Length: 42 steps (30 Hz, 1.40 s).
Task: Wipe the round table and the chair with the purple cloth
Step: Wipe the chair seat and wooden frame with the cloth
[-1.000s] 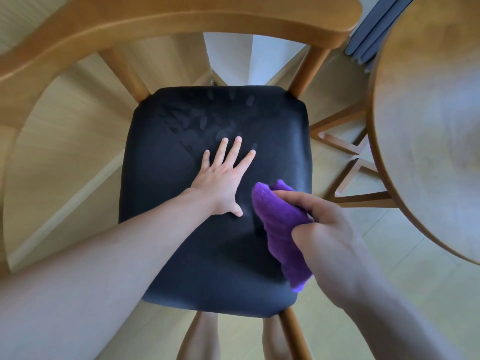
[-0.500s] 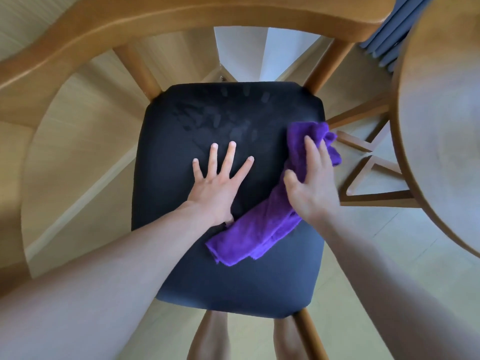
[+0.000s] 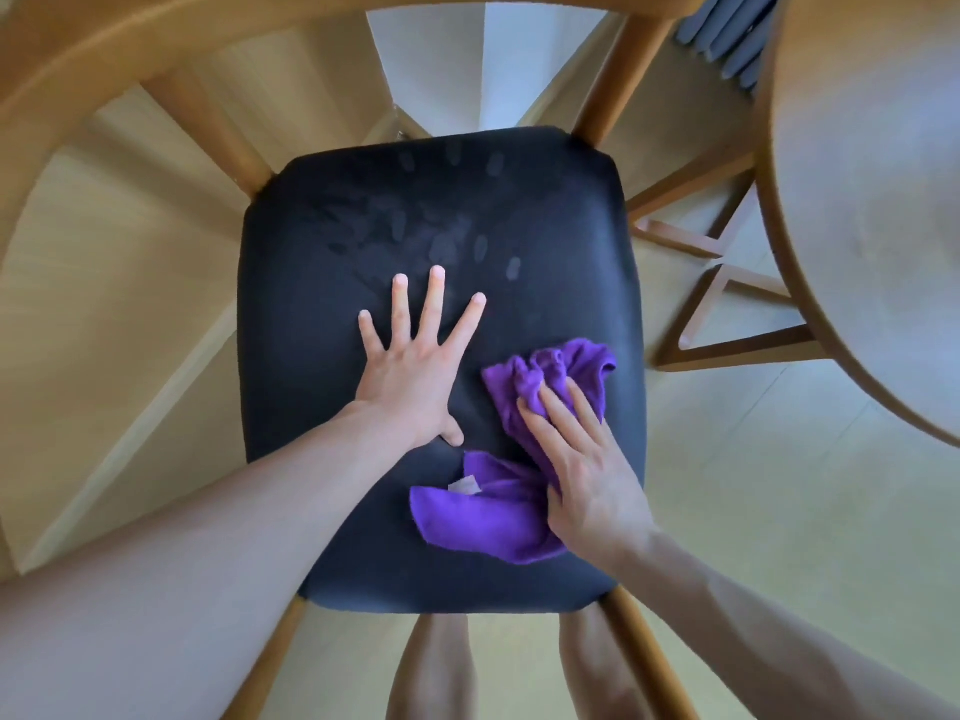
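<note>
Chair (image 3: 436,210) wipe under way. Right hand (image 3: 587,459) presses the bunched purple cloth (image 3: 493,517) onto the near right part of the black seat, fingers nearly straight on top of it. Left hand (image 3: 415,376) lies flat on the seat centre, fingers spread, holding nothing. Finger smudges (image 3: 447,241) show on the far half, so seat judged unfinished. Round table (image 3: 883,200) at right; whether wiped, cannot tell.

— What sort of place is this?
— A home, a dining corner by the look of it: a wooden chair (image 3: 436,356) with a black padded seat stands on pale wood-look flooring (image 3: 753,511).
— Anything else?
— Just right of the chair, a round wooden table (image 3: 872,200); beyond that, grey curtain folds (image 3: 727,39).
</note>
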Motion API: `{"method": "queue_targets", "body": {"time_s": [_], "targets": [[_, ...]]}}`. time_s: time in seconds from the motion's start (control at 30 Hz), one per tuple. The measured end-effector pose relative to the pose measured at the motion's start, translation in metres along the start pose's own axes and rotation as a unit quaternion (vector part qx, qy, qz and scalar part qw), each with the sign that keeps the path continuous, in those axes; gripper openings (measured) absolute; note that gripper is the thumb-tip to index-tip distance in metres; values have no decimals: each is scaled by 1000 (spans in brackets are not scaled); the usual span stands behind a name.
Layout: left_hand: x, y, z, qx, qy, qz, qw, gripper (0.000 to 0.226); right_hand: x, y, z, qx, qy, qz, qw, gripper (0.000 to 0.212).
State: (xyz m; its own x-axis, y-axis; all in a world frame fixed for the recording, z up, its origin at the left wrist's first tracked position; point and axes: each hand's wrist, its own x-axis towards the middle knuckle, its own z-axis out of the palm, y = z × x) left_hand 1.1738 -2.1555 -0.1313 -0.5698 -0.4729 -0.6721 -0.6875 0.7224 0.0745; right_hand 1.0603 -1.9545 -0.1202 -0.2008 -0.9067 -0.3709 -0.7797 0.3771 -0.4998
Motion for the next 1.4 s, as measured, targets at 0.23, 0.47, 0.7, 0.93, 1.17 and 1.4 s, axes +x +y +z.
{"method": "queue_targets", "body": {"time_s": [0.23,0.47,0.7,0.93,1.17,1.4], "targets": [[-2,-1,-1,-4,1,-1,1000,164,3,7,-46,106,129,163,972,53],[-4,-1,-2,-23,6,6,1000,162,72,-2,-54,96,152,210,961,73],[-9,-5,-5,-27,11,18,999,159,-29,1,-28,-38,-52,100,993,61],[-20,6,-14,-81,6,20,996,117,-21,16,-81,77,106,265,955,63],[-59,22,28,0,-45,14,999,155,46,23,-82,4,113,229,967,84],[-55,23,35,55,-18,11,998,163,-29,22,-16,-207,-76,126,967,84]]}}
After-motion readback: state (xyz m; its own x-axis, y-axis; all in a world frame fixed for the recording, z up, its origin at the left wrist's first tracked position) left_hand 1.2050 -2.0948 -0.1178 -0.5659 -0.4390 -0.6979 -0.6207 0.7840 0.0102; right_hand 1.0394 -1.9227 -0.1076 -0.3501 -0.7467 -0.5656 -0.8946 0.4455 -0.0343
